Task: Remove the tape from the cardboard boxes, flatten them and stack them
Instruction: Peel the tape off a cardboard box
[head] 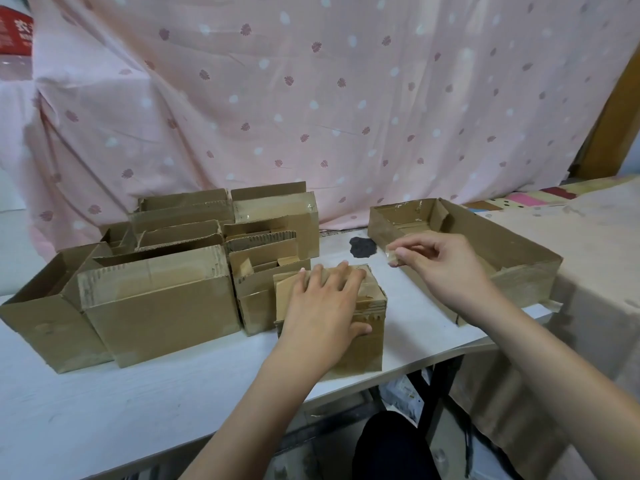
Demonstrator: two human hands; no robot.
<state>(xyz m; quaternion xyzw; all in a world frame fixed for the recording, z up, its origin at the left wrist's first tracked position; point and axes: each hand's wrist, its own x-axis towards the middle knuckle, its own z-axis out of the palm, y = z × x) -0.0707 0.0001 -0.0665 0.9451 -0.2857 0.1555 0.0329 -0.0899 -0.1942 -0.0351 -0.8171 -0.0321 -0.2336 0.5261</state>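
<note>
A small closed cardboard box (pixel 360 344) stands near the table's front edge. My left hand (pixel 323 306) lies flat on its top, fingers spread and thumb against its front face. To the right and slightly above, my right hand (pixel 440 268) pinches a piece of clear tape (pixel 393 258) between thumb and fingers. The tape hangs in the air, above the table between the small box and a tray-like box.
Several open cardboard boxes (pixel 162 299) crowd the left and back of the white table (pixel 104 410). A long shallow open box (pixel 512 271) lies at the right, over the table's edge. A dark stain (pixel 362 247) marks the table. A pink patterned cloth (pixel 311 98) hangs behind.
</note>
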